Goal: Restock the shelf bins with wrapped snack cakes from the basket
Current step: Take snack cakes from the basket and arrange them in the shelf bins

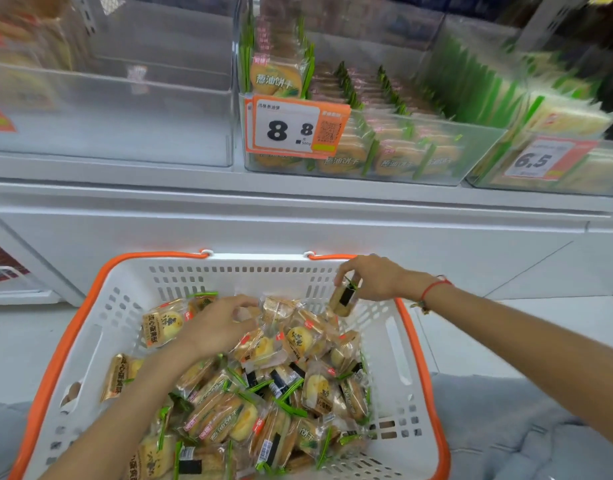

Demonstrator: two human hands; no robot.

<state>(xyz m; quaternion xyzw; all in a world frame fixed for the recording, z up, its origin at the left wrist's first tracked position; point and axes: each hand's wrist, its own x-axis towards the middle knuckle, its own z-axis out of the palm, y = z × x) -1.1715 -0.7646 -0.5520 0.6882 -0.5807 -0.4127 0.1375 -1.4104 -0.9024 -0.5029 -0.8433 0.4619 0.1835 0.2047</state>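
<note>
A white basket with an orange rim point(90, 327) sits in front of me, filled with several wrapped snack cakes point(263, 393). My right hand point(371, 277) pinches one green-edged wrapped cake point(343, 299) and holds it above the basket's far right corner. My left hand point(218, 323) reaches into the pile with curled fingers closing on a wrapped cake point(244, 312). On the shelf above, a clear bin point(384, 168) holds rows of green-edged cakes behind an 8.8 price tag point(294, 128).
A clear bin point(125, 133) at the left of the shelf looks nearly bare. Another bin with a 6.5 tag point(540, 161) stands at the right. The white shelf front point(298, 223) rises behind the basket. Grey fabric point(506, 427) lies at lower right.
</note>
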